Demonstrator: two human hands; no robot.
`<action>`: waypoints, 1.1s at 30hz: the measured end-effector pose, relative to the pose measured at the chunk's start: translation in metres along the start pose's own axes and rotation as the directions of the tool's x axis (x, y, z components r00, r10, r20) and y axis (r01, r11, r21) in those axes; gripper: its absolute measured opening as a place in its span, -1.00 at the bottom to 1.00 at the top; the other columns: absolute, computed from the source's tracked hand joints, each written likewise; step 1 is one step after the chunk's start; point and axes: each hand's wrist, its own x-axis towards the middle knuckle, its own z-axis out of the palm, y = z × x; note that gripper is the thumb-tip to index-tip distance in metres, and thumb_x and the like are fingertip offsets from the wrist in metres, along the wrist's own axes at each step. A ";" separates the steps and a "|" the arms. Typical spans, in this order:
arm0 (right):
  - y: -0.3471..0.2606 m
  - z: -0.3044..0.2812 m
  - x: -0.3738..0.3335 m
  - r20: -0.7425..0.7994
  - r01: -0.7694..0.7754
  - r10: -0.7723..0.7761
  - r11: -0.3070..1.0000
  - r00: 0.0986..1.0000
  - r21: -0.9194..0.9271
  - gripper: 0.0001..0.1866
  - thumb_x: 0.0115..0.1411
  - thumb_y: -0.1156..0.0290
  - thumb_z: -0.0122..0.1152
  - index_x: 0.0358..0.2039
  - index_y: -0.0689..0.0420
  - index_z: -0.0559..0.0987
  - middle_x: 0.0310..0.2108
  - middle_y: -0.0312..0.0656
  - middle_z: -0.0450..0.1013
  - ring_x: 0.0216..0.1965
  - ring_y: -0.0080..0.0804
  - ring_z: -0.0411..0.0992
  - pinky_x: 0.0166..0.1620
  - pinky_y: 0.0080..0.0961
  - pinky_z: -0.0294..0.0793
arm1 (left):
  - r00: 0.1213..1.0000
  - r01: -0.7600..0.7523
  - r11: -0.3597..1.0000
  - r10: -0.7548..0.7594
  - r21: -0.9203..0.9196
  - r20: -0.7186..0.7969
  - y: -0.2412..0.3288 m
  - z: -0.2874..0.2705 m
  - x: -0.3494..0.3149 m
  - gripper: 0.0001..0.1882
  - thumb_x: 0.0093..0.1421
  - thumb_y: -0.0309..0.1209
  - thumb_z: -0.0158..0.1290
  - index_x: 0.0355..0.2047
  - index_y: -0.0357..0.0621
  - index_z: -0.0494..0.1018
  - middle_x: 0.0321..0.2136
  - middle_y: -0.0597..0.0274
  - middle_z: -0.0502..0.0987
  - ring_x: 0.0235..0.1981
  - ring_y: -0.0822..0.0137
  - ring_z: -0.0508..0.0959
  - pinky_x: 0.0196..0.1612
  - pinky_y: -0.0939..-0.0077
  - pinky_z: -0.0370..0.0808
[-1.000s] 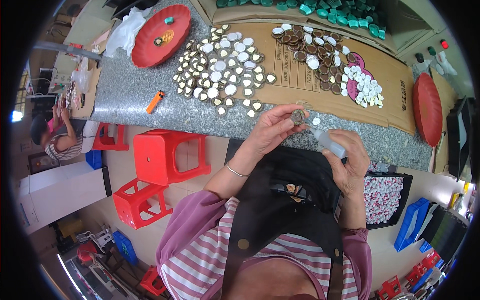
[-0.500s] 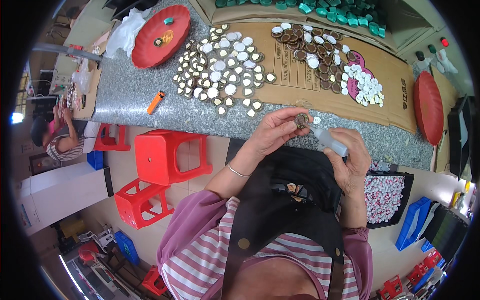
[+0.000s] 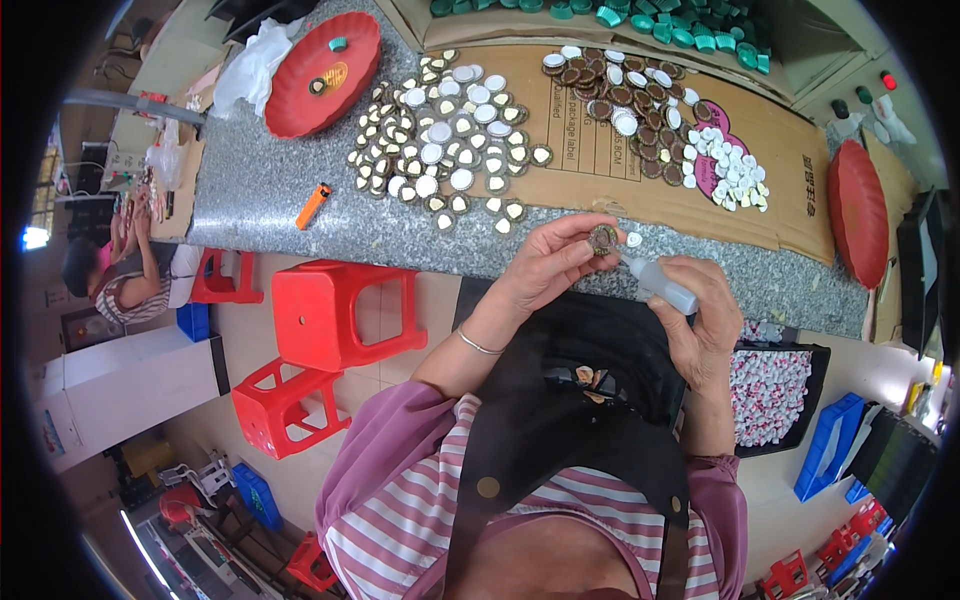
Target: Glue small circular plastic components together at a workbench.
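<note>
Between thumb and fingers of my left hand (image 3: 553, 262) is a small round brown disc (image 3: 603, 239) with a ridged rim. My right hand (image 3: 704, 308) grips a translucent squeeze bottle (image 3: 665, 287), its narrow tip tilted toward the disc; I cannot tell whether they touch. A tiny white piece (image 3: 634, 240) lies on the counter just beyond the tip. Further off, brown discs (image 3: 615, 95) and a heap of small white pieces (image 3: 735, 172) rest on a flattened cardboard sheet (image 3: 570, 185). Many discs with pale pieces on them (image 3: 430, 140) spread to the left.
The grey speckled counter (image 3: 250, 205) carries an orange lighter (image 3: 313, 206), a red scalloped tray (image 3: 290, 75) and a plastic bag (image 3: 250, 75). Another red tray (image 3: 857, 215) stands at the right. Green cups (image 3: 690, 35) fill the back shelf. Red stools (image 3: 320, 312) stand left; a co-worker (image 3: 130, 270) sits beyond.
The disc in my left hand has tilted slightly, and the bottle's tip has shifted a little. Far left, the co-worker's hands have moved.
</note>
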 end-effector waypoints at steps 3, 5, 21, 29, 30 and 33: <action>0.000 0.000 -0.002 -0.014 -0.018 0.018 1.000 1.000 -0.001 -0.68 -0.13 0.57 0.30 -0.30 0.22 0.48 -0.34 -0.05 0.45 -0.36 -0.24 0.43 -0.31 -0.47 0.42 | 1.000 -0.008 1.000 0.008 -0.004 -0.004 0.000 -0.001 0.000 -0.61 0.16 -0.42 -0.01 0.00 -0.25 0.29 -0.12 0.07 0.42 -0.18 0.34 0.48 -0.05 0.48 0.43; 0.000 0.000 -0.002 -0.022 -0.033 0.033 0.999 0.999 -0.005 -0.68 -0.13 0.57 0.30 -0.30 0.22 0.48 -0.34 -0.05 0.45 -0.36 -0.24 0.43 -0.31 -0.47 0.42 | 1.000 -0.011 1.000 0.011 -0.005 -0.004 0.000 -0.001 0.000 -0.61 0.16 -0.43 -0.01 0.01 -0.25 0.29 -0.12 0.07 0.42 -0.19 0.34 0.48 -0.05 0.47 0.43; 0.035 -0.029 -0.039 -0.278 -0.149 0.473 0.683 0.836 0.715 -0.71 -0.05 0.63 0.11 -0.28 0.20 0.30 -0.20 -0.04 0.32 -0.17 -0.31 0.34 -0.04 -0.37 0.32 | 0.999 -0.036 0.999 0.036 -0.024 -0.008 -0.003 -0.004 0.005 -0.63 0.18 -0.50 -0.07 0.02 -0.26 0.27 -0.10 0.03 0.41 -0.18 0.32 0.49 -0.07 0.48 0.44; 0.110 -0.087 -0.081 -0.583 -0.346 0.489 0.872 0.649 0.345 -0.73 0.12 0.57 0.08 -0.14 0.21 0.35 -0.16 -0.13 0.37 -0.13 -0.44 0.35 -0.08 -0.53 0.38 | 0.996 -0.074 0.997 0.075 0.009 -0.039 0.005 -0.010 0.003 -0.59 0.15 -0.50 -0.02 0.02 -0.28 0.26 -0.10 0.00 0.41 -0.18 0.28 0.49 -0.04 0.46 0.43; 0.115 -0.091 -0.081 -0.584 -0.391 0.484 0.874 0.652 0.287 -0.76 0.12 0.59 0.07 -0.17 0.21 0.36 -0.16 -0.13 0.37 -0.15 -0.46 0.35 -0.08 -0.55 0.38 | 0.996 -0.082 0.997 0.082 0.011 -0.042 0.006 -0.011 0.004 -0.59 0.14 -0.50 -0.02 0.02 -0.28 0.26 -0.10 0.00 0.41 -0.18 0.29 0.49 -0.04 0.47 0.43; 0.125 -0.094 -0.079 -0.596 -0.470 0.495 0.857 0.633 0.212 -0.75 0.10 0.62 0.08 -0.18 0.22 0.35 -0.17 -0.16 0.37 -0.20 -0.53 0.35 -0.12 -0.62 0.36 | 0.995 -0.092 0.996 0.092 0.009 -0.038 0.005 -0.010 0.006 -0.59 0.15 -0.50 -0.02 0.02 -0.27 0.27 -0.10 0.00 0.41 -0.18 0.29 0.49 -0.05 0.47 0.43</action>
